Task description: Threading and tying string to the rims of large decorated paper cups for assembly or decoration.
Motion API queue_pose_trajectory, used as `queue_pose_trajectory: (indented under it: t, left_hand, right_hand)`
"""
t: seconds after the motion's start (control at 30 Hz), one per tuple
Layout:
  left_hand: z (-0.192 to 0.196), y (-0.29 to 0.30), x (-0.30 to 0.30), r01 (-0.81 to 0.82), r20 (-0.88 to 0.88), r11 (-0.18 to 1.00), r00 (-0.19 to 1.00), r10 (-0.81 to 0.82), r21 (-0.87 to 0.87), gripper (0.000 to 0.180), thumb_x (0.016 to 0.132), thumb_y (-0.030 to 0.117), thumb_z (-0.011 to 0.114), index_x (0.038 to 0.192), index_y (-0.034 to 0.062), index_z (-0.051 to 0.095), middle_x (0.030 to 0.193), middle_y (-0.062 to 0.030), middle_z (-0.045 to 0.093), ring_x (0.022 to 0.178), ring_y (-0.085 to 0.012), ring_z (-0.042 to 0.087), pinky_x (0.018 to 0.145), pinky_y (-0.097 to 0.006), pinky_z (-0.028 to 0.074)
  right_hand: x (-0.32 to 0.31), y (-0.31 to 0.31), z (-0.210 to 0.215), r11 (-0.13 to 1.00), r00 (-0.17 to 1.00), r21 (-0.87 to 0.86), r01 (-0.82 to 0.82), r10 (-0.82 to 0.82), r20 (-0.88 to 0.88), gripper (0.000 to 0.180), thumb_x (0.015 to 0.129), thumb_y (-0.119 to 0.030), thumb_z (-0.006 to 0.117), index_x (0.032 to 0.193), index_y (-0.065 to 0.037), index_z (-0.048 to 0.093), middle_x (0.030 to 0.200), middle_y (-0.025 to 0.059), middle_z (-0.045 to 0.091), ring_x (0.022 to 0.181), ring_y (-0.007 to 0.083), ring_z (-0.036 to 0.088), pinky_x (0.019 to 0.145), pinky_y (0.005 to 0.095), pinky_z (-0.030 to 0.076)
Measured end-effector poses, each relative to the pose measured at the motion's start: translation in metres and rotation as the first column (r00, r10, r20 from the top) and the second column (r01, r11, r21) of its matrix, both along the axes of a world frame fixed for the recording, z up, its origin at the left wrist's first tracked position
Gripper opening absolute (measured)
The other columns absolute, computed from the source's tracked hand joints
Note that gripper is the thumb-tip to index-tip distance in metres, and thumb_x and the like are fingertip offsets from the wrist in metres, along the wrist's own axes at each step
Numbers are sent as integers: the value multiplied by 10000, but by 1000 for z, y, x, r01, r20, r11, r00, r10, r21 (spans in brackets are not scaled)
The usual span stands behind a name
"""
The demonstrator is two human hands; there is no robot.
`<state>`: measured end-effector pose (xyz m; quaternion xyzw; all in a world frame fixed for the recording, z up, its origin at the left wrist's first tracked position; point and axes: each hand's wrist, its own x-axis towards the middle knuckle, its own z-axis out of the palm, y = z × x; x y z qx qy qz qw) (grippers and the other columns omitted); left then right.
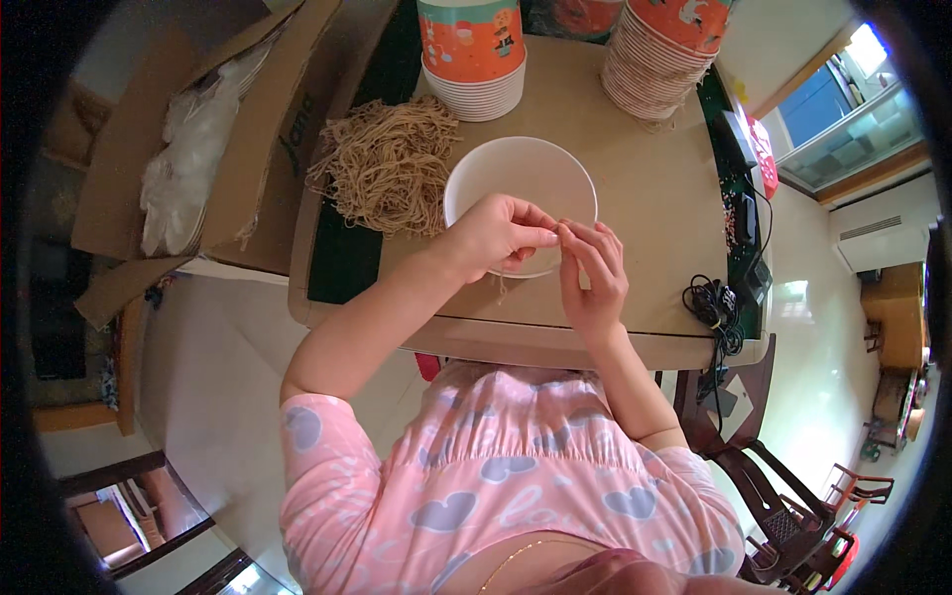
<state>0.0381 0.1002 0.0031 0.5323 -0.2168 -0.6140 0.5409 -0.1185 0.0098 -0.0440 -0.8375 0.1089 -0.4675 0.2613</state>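
Left hand [498,234] and right hand [597,283] pinching tan cord [502,290], loose end pointing toward wearer [535,456], white tub [508,167] mouth up

Mid-frame exposure fine, table [659,248] lit soft and even. Daylight in from far-right window [817,103], upper pane blown out. Glare on right-side floor [813,357]. Left side dim, murky. Fisheye bows table edges; corners vignette to black. Centre sharp; left rim probably soft, too dark to be sure.

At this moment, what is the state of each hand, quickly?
Left hand: closed, apparently holding string.
Right hand: closed in a pinch; whether it holds anything cannot be told.
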Motion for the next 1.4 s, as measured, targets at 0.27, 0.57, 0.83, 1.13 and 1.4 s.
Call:
queue_pose_trajectory:
  t: [0.27, 0.57, 0.83, 1.13, 1.4]
  left_hand:
    - [2, 9, -12, -6, 497, 993, 866, 62, -114, 65, 866, 64, 676, 913, 20, 665, 765, 15, 629, 611, -15, 505, 480, -172, 377]
    - [16, 17, -19, -145, 398, 987, 904, 158, -63, 117, 871, 83, 662, 913, -24, 686, 795, -37, 679, 661, -67, 569, 626, -227, 480]
    - [12, 21, -27, -59, 738, 986, 657, 155, -155, 132, 886, 74, 639, 987, 7, 692, 823, -29, 700, 636, -61, 568, 593, -233, 477]
    - [7, 25, -31, -89, 844, 946, 431, 319, -312, 36, 815, 47, 660, 844, 28, 651, 813, -95, 616, 689, -231, 630, 629, -329, 508]
    - [5, 30, -25, -72, 879, 951, 367, 305, -300, 109, 779, 34, 678, 874, 55, 627, 883, -83, 565, 765, -249, 640, 672, -355, 517]
  right_hand:
    - [-6, -8, 21, 980, 981, 163, -114, 137, -136, 196, 810, -24, 669, 1005, -50, 666, 912, 86, 673, 874, 240, 639, 962, 409, 424]
    - [0, -16, 23, 976, 974, 196, -101, 137, -181, 104, 762, -38, 717, 825, -60, 638, 749, 55, 624, 736, 228, 603, 849, 360, 432]
    - [1, -14, 21, 980, 976, 172, -100, 130, -172, 110, 755, -31, 712, 821, -58, 629, 756, 57, 624, 762, 236, 604, 847, 363, 430]
    - [-1, -11, 34, 987, 962, 111, -116, 139, -237, 168, 761, -77, 729, 879, -58, 611, 766, 55, 621, 783, 236, 612, 865, 382, 430]
    - [1, -8, 46, 981, 907, 98, -169, 194, -374, 173, 781, -91, 691, 911, -62, 580, 783, 78, 616, 789, 275, 609, 851, 395, 440]
